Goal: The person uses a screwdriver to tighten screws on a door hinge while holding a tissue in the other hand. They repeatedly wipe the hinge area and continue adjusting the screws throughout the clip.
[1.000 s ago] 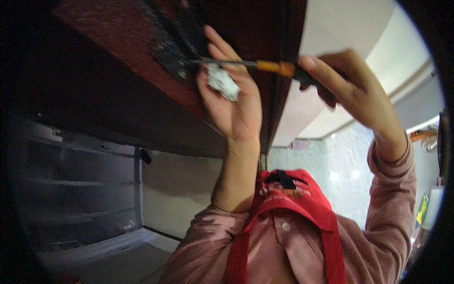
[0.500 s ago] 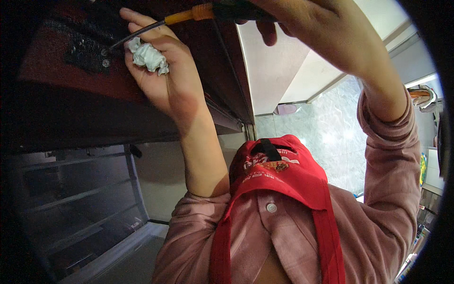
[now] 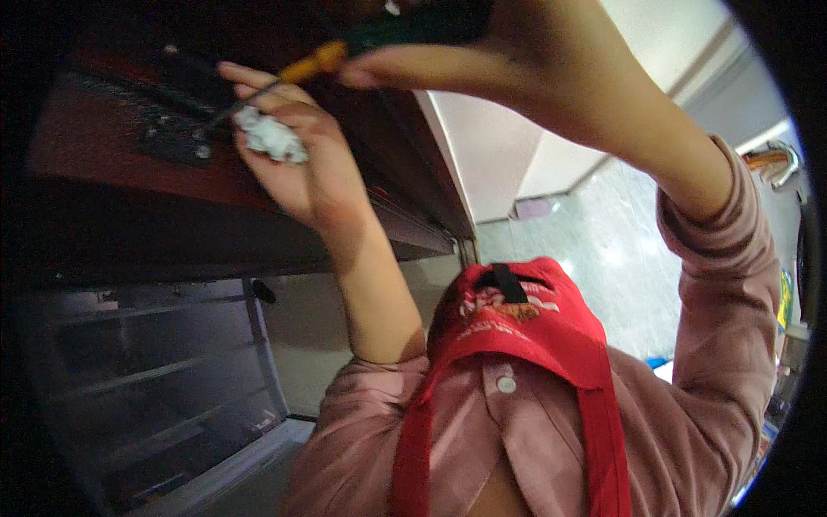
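My right hand (image 3: 534, 77) grips a screwdriver (image 3: 320, 62) by its dark green and yellow handle, the thumb stretched along it. The thin metal shaft slants down to the left, its tip by a dark metal plate (image 3: 177, 142) with screws on a dark red wooden panel. Whether the tip sits in a screw is too blurred to tell. Beside the plate, my left hand (image 3: 314, 159) holds a crumpled white wad (image 3: 274, 138), like tissue, in its palm. Its fingers reach up next to the screwdriver shaft.
A dark shelf unit (image 3: 164, 370) stands at the lower left, below the wooden panel (image 3: 95, 164). Pale panels (image 3: 491, 155) rise to the right, beside a light tiled floor (image 3: 594, 250). I wear a red apron (image 3: 534, 345) over a pink shirt.
The view has shifted slightly. In it, the screwdriver handle and my right hand sit further left and lower, and the right thumb now shows along the handle. My left hand still holds the white wad.
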{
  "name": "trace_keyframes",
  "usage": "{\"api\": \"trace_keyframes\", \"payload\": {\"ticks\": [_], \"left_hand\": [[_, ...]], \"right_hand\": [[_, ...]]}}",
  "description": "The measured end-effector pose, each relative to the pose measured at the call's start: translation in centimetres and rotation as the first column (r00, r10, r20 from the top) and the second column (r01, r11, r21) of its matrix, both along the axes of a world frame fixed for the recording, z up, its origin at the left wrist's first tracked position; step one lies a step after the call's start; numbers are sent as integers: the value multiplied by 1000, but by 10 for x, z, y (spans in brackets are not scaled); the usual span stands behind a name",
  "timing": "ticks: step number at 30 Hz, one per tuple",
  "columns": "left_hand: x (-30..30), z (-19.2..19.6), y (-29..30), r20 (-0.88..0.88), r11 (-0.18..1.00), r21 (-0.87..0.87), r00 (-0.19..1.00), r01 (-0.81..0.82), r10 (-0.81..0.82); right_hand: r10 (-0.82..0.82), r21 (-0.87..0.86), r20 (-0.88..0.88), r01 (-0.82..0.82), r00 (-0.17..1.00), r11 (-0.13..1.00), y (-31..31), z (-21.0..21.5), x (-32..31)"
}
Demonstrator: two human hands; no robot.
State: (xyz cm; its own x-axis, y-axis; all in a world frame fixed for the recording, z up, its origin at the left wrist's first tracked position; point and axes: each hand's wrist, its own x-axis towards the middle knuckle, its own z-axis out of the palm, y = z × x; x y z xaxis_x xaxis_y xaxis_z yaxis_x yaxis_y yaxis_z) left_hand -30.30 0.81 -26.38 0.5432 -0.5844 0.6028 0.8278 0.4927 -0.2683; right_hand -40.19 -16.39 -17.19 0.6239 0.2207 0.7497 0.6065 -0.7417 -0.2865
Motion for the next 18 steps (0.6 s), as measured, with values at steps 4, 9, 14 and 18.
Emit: {"api": "trace_keyframes", "payload": {"ticks": [4,9,14,18], "left_hand": [[-14,13,-9,-208,992,-119,976,44,-68],[-8,6,-7,-126,994,-99,990,54,-66],[-12,10,-6,-149,998,-60,989,-30,20],[-12,9,-6,-140,997,-80,990,-12,1]], "right_hand": [[317,481,-653,52,688,875,-7,-2,-13],[656,727,-684,224,319,649,1,11,-23],[510,618,-772,260,380,742,6,21,-18],[106,118,-419,-62,902,991,1,-2,-11]]}}
